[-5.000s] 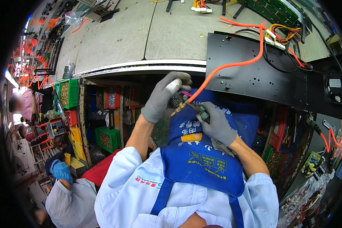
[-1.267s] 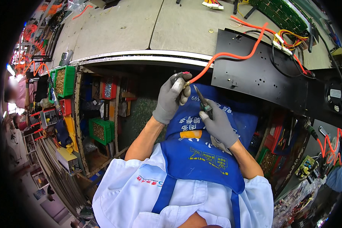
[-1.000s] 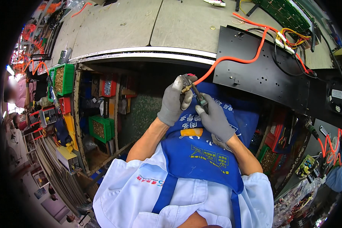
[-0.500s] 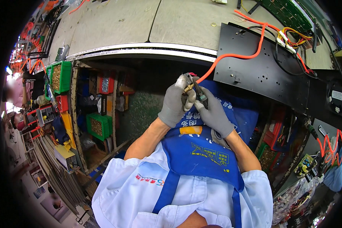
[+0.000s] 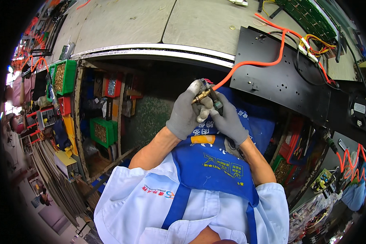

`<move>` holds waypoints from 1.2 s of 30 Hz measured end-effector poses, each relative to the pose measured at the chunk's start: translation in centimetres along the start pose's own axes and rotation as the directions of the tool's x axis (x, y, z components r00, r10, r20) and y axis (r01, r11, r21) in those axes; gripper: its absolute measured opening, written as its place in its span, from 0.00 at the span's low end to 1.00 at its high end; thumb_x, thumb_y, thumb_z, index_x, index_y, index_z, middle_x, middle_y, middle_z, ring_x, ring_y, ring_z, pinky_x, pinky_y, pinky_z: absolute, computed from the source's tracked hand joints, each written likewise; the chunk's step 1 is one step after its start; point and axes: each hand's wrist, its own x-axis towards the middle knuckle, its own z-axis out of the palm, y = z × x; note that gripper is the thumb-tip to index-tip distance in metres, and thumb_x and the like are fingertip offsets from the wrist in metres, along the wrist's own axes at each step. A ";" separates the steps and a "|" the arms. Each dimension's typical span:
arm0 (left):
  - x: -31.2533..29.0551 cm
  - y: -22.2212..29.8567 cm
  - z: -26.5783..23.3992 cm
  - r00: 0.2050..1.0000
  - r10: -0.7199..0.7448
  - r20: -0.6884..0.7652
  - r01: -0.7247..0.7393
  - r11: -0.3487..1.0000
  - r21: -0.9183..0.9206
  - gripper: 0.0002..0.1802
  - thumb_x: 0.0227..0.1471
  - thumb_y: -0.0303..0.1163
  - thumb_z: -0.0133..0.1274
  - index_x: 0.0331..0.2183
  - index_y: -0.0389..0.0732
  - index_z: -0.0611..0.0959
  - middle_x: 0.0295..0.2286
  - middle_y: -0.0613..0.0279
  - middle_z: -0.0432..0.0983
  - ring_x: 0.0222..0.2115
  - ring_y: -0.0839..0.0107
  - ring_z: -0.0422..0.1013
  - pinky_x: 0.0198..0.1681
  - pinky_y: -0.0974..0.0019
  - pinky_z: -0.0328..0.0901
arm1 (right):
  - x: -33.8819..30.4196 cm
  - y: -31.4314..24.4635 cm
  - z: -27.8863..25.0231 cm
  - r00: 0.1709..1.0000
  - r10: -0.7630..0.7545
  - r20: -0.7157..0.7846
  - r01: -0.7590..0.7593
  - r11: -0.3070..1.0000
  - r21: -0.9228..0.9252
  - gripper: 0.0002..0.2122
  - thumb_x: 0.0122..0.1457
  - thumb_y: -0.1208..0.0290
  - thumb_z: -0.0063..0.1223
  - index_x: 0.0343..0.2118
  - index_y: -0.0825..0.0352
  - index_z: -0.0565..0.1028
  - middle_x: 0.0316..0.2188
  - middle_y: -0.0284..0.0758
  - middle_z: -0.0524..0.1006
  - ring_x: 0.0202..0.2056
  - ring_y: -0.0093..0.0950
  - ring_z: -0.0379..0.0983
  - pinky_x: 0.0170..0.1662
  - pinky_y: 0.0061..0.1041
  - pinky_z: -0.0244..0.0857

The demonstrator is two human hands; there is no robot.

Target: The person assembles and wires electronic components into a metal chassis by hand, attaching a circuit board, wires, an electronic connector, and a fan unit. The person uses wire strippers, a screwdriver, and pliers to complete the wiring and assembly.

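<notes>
Both my hands wear grey gloves with whitish fingertips and meet in front of my blue apron, below the table edge. My left hand (image 5: 184,116) is closed around a small brass fitting (image 5: 201,96), with dark parts and a bit of red beside it. An orange hose (image 5: 248,63) runs from these parts up onto the table. My right hand (image 5: 230,121) is closed on a dark cylindrical piece with a greenish end (image 5: 218,104), close against the fitting. The fingers hide how the pieces join.
A black perforated metal panel (image 5: 272,77) overhangs the table (image 5: 203,24) at the right. Coloured wires (image 5: 317,42) and a green circuit board (image 5: 309,18) lie beyond it. Green bins (image 5: 103,132) with small brass-coloured parts stand at the left. Coiled orange hose (image 5: 356,164) hangs at the far right.
My hands stay together in nearly the same place. The brass fitting has turned and more of it shows between my fingers. The whole view has shifted slightly.
</notes>
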 end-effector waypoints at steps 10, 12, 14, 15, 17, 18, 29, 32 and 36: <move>-0.2 0.4 0.3 0.998 -0.066 0.020 0.067 0.998 -0.021 0.24 0.69 0.50 0.41 0.41 0.37 0.76 0.24 0.57 0.80 0.15 0.74 0.75 0.12 0.79 0.64 | 0.2 0.9 -0.4 0.997 0.002 0.073 -0.009 0.996 0.091 0.22 0.63 0.72 0.54 0.59 0.71 0.67 0.43 0.46 0.78 0.44 0.36 0.78 0.48 0.33 0.71; -0.3 0.6 0.9 0.998 -0.054 -0.027 0.055 0.998 0.035 0.24 0.70 0.49 0.39 0.41 0.36 0.76 0.23 0.55 0.81 0.14 0.75 0.72 0.12 0.78 0.62 | 0.4 1.3 -0.1 0.998 -0.065 0.022 0.062 0.993 0.099 0.22 0.63 0.72 0.54 0.58 0.71 0.67 0.42 0.46 0.78 0.44 0.34 0.78 0.48 0.33 0.71; -0.3 0.7 0.9 0.997 -0.042 -0.072 0.049 0.995 0.092 0.24 0.71 0.48 0.38 0.41 0.36 0.76 0.23 0.53 0.81 0.12 0.76 0.69 0.11 0.77 0.60 | 0.4 1.1 -0.2 0.999 -0.044 0.026 0.042 0.997 0.066 0.21 0.63 0.72 0.53 0.58 0.71 0.67 0.41 0.46 0.78 0.43 0.35 0.78 0.47 0.33 0.71; -0.1 0.8 0.6 0.999 -0.024 -0.047 0.032 0.983 0.181 0.25 0.70 0.49 0.38 0.40 0.36 0.77 0.22 0.54 0.80 0.12 0.77 0.69 0.11 0.78 0.60 | 0.4 0.9 -0.2 0.999 -0.024 0.023 0.023 0.999 0.034 0.21 0.63 0.72 0.53 0.58 0.71 0.68 0.41 0.46 0.78 0.43 0.35 0.78 0.47 0.34 0.71; -0.1 1.0 0.3 1.000 -0.007 -0.021 0.013 0.964 0.264 0.25 0.70 0.50 0.39 0.40 0.35 0.77 0.21 0.56 0.79 0.12 0.78 0.69 0.11 0.78 0.60 | 0.5 0.3 -0.5 1.000 0.009 0.029 -0.009 1.000 -0.011 0.21 0.63 0.72 0.52 0.57 0.71 0.68 0.40 0.46 0.79 0.41 0.34 0.79 0.45 0.33 0.71; -0.1 1.2 0.4 1.000 0.007 -0.025 0.001 0.949 0.316 0.26 0.69 0.50 0.40 0.40 0.35 0.78 0.19 0.58 0.78 0.12 0.79 0.69 0.11 0.78 0.59 | 0.5 0.2 -0.6 0.999 0.042 0.029 -0.040 0.998 -0.055 0.20 0.63 0.72 0.52 0.57 0.71 0.68 0.38 0.45 0.79 0.40 0.34 0.79 0.44 0.33 0.71; -0.5 0.7 1.2 0.992 0.128 -0.001 -0.108 0.835 0.540 0.27 0.67 0.51 0.42 0.42 0.34 0.80 0.19 0.60 0.77 0.12 0.81 0.67 0.13 0.78 0.59 | 0.4 0.6 -0.3 0.999 -0.038 -0.018 0.038 0.999 -0.016 0.20 0.63 0.72 0.52 0.56 0.72 0.68 0.36 0.41 0.78 0.37 0.30 0.75 0.43 0.28 0.69; -0.3 0.5 0.8 0.994 0.104 -0.014 -0.087 0.887 0.453 0.28 0.67 0.51 0.42 0.43 0.34 0.80 0.20 0.59 0.78 0.13 0.81 0.68 0.14 0.78 0.59 | 0.6 1.2 0.1 0.995 -0.090 -0.053 0.086 0.994 -0.065 0.19 0.61 0.74 0.53 0.55 0.71 0.69 0.34 0.46 0.78 0.34 0.38 0.79 0.40 0.34 0.71; 0.6 1.1 0.4 0.999 -0.008 0.036 -0.006 0.935 0.354 0.29 0.67 0.52 0.40 0.43 0.34 0.80 0.19 0.61 0.76 0.13 0.81 0.68 0.15 0.79 0.59 | 0.4 2.0 0.5 0.976 -0.181 -0.121 0.175 0.983 -0.058 0.18 0.61 0.73 0.55 0.53 0.71 0.69 0.33 0.47 0.78 0.33 0.41 0.79 0.38 0.35 0.71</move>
